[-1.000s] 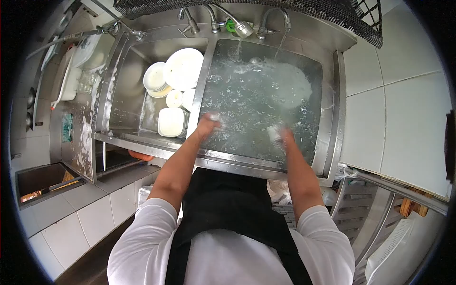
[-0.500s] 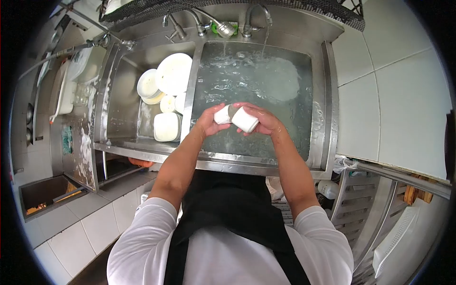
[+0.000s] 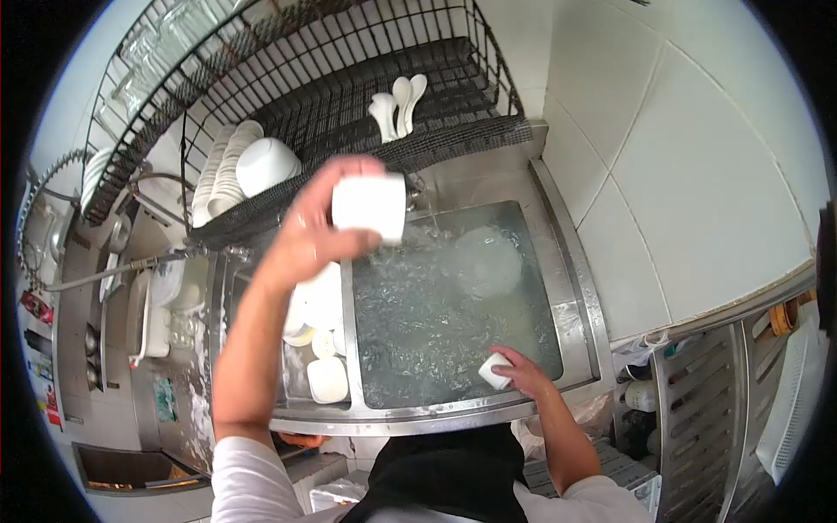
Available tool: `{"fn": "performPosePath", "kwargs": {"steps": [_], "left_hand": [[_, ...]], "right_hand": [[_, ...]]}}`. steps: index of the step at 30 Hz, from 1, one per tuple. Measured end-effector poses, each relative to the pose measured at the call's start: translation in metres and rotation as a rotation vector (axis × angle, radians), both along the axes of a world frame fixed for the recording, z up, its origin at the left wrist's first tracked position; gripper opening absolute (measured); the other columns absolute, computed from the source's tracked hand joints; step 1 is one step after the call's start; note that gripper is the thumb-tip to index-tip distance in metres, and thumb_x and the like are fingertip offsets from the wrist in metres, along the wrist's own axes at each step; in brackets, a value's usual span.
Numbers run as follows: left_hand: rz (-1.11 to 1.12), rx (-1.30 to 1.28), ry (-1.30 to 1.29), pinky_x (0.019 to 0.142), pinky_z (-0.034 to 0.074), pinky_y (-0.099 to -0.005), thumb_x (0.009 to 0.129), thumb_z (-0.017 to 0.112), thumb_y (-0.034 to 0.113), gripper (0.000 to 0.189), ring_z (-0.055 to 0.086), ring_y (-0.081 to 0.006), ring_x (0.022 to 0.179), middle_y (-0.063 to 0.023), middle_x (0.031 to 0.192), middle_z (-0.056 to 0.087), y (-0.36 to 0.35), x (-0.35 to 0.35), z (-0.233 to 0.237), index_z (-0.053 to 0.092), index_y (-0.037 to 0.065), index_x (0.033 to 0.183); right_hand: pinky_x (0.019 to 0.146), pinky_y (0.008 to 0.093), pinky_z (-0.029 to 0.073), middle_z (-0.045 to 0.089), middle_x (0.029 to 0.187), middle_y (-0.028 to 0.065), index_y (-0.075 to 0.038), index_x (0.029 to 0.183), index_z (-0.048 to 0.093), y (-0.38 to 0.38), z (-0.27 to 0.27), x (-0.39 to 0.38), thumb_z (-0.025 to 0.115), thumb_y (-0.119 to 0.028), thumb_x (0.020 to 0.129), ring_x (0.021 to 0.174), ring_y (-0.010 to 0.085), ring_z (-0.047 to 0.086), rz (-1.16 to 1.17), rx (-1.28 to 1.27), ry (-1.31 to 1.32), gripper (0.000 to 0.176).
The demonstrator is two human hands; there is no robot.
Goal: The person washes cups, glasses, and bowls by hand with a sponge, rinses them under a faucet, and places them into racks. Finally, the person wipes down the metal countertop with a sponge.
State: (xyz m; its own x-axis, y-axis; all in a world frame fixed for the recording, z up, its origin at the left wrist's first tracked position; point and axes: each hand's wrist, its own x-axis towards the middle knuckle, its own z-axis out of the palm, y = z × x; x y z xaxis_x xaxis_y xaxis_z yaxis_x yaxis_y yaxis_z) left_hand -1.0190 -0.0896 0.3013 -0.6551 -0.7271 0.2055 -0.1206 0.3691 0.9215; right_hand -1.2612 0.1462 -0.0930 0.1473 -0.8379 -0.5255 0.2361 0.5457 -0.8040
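My left hand (image 3: pixel 309 231) is raised in front of the rack's lower edge, its fingers closed around a white cup (image 3: pixel 370 207). Low over the near right part of the water-filled basin, my right hand (image 3: pixel 527 376) grips a second small white cup (image 3: pixel 494 371), which is tilted. Beneath it, the basin (image 3: pixel 562 336) holds cloudy, rippling water, and a pale round shape (image 3: pixel 491 261) shows under the surface. The left cup hides part of the taps behind it.
Above the sink hangs a black wire rack (image 3: pixel 349 131) with stacked small cups (image 3: pixel 228 174), a white bowl (image 3: pixel 266 166) and several white spoons (image 3: pixel 403 100). White dishes (image 3: pixel 328 379) lie in the left basin. A tiled wall (image 3: pixel 628 166) bounds the right side.
My hands have moved apart. The left went up toward the rack with one cup; the right went down and to the right with the other. The view has tilted up, showing the rack.
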Motion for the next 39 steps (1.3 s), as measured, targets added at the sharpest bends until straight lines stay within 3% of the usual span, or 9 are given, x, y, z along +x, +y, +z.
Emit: {"fn": "performPosePath", "kwargs": {"steps": [4,8,14,17,22,25,31,36,39], "left_hand": [[0.211,-0.474,-0.28,0.084,0.05,-0.0315,0.071,0.076,0.015,0.067,0.06,-0.019,0.096,-0.0113,0.105,0.063,-0.072,-0.071,0.049,0.047,0.001,0.13],[0.327,-0.529,-0.419,0.088,0.05,-0.0369,0.064,0.082,0.026,0.072,0.065,-0.031,0.1,-0.0181,0.111,0.065,-0.168,-0.146,0.038,0.054,0.0,0.125],[0.369,-0.747,-0.649,0.092,0.05,-0.0408,0.065,0.081,0.026,0.069,0.063,-0.0344,0.108,-0.0181,0.114,0.066,-0.222,-0.226,0.027,0.057,-0.001,0.124],[0.512,-0.822,-0.652,0.093,0.05,-0.042,0.067,0.081,0.029,0.069,0.061,-0.0344,0.11,-0.0195,0.113,0.066,-0.246,-0.241,0.01,0.057,-0.002,0.124],[0.568,-0.784,-0.687,0.111,0.037,-0.0415,0.073,0.077,0.043,0.11,0.034,-0.0417,0.139,-0.0274,0.148,0.038,-0.257,-0.241,-0.008,0.016,-0.007,0.15],[0.598,-0.733,-0.639,0.117,0.026,-0.0431,0.083,0.069,0.047,0.095,0.026,-0.0437,0.142,-0.0298,0.152,0.027,-0.224,-0.234,0.009,0.025,-0.006,0.148],[0.303,-0.869,-0.61,0.113,0.031,-0.0423,0.084,0.068,0.033,0.074,0.038,-0.0396,0.136,-0.028,0.142,0.043,-0.201,-0.197,0.005,0.04,0.0,0.143],[0.316,-0.945,-0.127,0.098,0.047,-0.0414,0.084,0.067,0.018,0.046,0.055,-0.0363,0.119,-0.0233,0.129,0.056,-0.149,-0.16,0.0,0.057,-0.002,0.124],[0.262,-0.883,0.086,0.077,0.054,-0.0334,0.084,0.068,0.008,0.029,0.066,-0.0249,0.092,-0.0142,0.104,0.065,-0.066,-0.139,-0.009,0.063,0.001,0.112]], "right_hand": [[0.079,0.0346,0.053,0.059,0.117,0.0043,-0.013,0.133,0.051,0.02,0.029,0.001,0.067,-0.018,0.092,0.102,0.0184,0.061,-0.074,0.059,-0.038,0.045],[0.074,0.0353,0.055,0.06,0.112,0.0041,-0.013,0.128,0.054,0.024,0.008,0.002,0.065,-0.02,0.094,0.095,0.0182,0.063,-0.224,0.042,-0.193,0.037],[0.075,0.0414,0.057,0.061,0.113,0.0054,-0.01,0.13,0.053,0.017,0.0,-0.008,0.063,-0.018,0.094,0.1,0.0219,0.063,-0.364,-0.028,-0.339,0.038],[0.077,0.0353,0.054,0.06,0.116,0.0059,-0.01,0.13,0.054,0.018,0.013,-0.008,0.068,-0.022,0.091,0.098,0.0191,0.062,-0.381,-0.03,-0.364,0.043],[0.08,0.0358,0.053,0.059,0.118,0.0056,-0.011,0.132,0.053,0.017,-0.005,-0.004,0.069,-0.017,0.088,0.102,0.0203,0.061,-0.367,-0.113,-0.298,0.047],[0.08,0.0364,0.053,0.059,0.119,0.0057,-0.012,0.134,0.053,0.015,-0.008,-0.005,0.069,-0.016,0.087,0.103,0.0208,0.06,-0.363,-0.081,-0.285,0.049],[0.083,0.0379,0.052,0.058,0.121,0.0073,-0.01,0.135,0.051,0.019,-0.011,-0.002,0.07,-0.016,0.087,0.106,0.0223,0.059,-0.309,0.014,-0.235,0.051],[0.078,0.0388,0.053,0.059,0.121,0.0081,-0.009,0.134,0.051,0.016,0.0,-0.004,0.07,-0.018,0.088,0.102,0.0227,0.061,-0.335,0.019,-0.308,0.051],[0.072,0.0386,0.055,0.061,0.119,0.0086,-0.009,0.134,0.051,0.009,0.011,-0.002,0.07,-0.02,0.088,0.097,0.0228,0.063,-0.377,0.144,-0.157,0.05]]}}
